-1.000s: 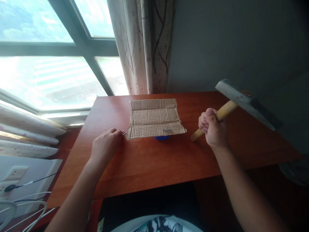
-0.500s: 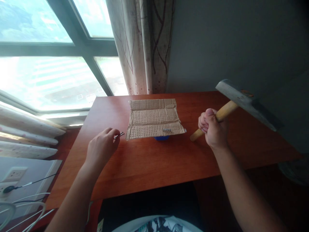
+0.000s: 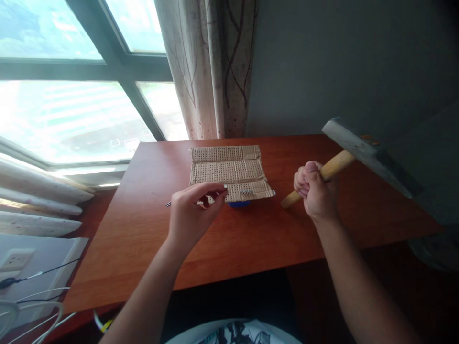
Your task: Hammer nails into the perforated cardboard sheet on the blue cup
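Observation:
My right hand (image 3: 319, 193) is closed around the wooden handle of a hammer (image 3: 362, 153), held up above the table's right side with its metal head pointing up and right. My left hand (image 3: 195, 210) is over the near left part of a perforated brown cardboard sheet (image 3: 227, 167). Its thumb and forefinger are pinched together close to the holes, and whatever is between them is too small to make out. A short row of small metal pieces (image 3: 246, 192) lines the near right part of the sheet. Past my left knuckles shows the end of a thin metal piece (image 3: 168, 204), mostly hidden.
Under the sheet's near edge is a blue object (image 3: 238, 204). All this rests on a reddish-brown wooden table (image 3: 251, 243). Curtains (image 3: 204, 71) and a window stand behind and left. Cables (image 3: 36, 306) and a wall socket (image 3: 17, 260) are at lower left.
My left hand has moved right, from beside the thin metal piece at the table's left to over the cardboard sheet. My right hand and the hammer have hardly moved.

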The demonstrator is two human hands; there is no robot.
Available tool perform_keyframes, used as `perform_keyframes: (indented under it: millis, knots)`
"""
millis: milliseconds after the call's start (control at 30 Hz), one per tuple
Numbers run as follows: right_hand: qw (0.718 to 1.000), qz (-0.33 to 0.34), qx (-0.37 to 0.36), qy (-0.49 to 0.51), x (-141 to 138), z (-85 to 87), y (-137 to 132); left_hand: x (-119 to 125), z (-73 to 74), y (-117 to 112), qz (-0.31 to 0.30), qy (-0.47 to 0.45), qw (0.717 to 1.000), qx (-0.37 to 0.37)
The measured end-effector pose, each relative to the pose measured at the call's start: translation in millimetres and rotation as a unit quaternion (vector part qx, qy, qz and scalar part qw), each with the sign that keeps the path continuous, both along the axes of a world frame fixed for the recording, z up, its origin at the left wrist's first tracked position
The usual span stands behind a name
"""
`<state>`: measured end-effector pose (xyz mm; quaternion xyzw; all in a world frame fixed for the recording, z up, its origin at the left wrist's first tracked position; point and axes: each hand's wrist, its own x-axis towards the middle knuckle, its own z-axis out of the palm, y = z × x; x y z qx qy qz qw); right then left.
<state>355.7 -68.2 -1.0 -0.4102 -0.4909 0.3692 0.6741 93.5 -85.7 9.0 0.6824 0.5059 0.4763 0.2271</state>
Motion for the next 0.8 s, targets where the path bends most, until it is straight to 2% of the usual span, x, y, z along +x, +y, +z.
perform_keyframes:
  millis: [133,300,800]
  knots:
    - [1.000,0.001,0.003,0.004,0,-0.3,-1,18,-4.2,12,-0.024,0.054,0.998,-0.003]
    - [1.000,-0.003,0.004,0.011,2,0.2,-2,22,-6.9,18,-0.027,0.110,0.993,-0.018]
    - [1.000,-0.015,-0.001,0.000,2,-0.2,-1,24,-6.8,18,-0.030,0.118,0.992,-0.014]
